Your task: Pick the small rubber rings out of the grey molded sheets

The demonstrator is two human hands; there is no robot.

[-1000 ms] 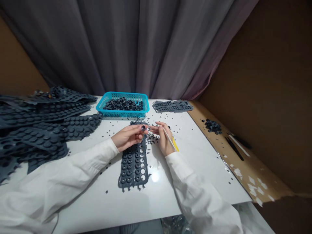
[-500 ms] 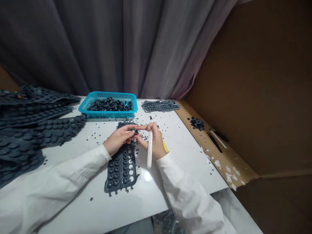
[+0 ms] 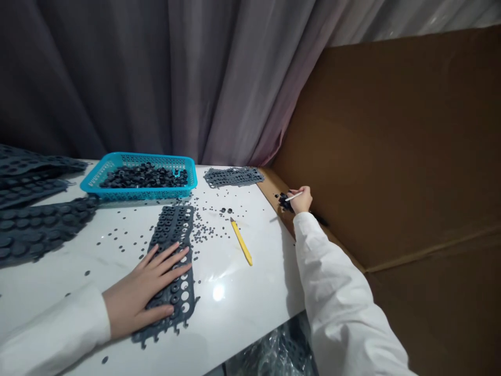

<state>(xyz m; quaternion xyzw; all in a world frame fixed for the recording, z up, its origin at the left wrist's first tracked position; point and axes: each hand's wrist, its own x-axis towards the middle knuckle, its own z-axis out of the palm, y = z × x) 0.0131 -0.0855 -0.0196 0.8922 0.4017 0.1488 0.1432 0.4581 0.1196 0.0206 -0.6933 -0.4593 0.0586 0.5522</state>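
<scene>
The left hand (image 3: pixel 144 296) lies flat, fingers spread and holding nothing, pressing on a dark grey perforated rubber sheet (image 3: pixel 171 245) that runs out past the fingertips and under the palm. The right hand (image 3: pixel 301 200) pinches a slim white stick (image 3: pixel 294 196), its tip touching or just above a small heap of black rubber rings (image 3: pixel 285 202) on a brown cardboard strip (image 3: pixel 276 189). Between the hands, a yellow pencil-like stick (image 3: pixel 241 242) lies on the white table (image 3: pixel 235 297) among scattered dark rings. Beyond the left fingertips sits a turquoise plastic basket (image 3: pixel 138 194) full of black rings.
</scene>
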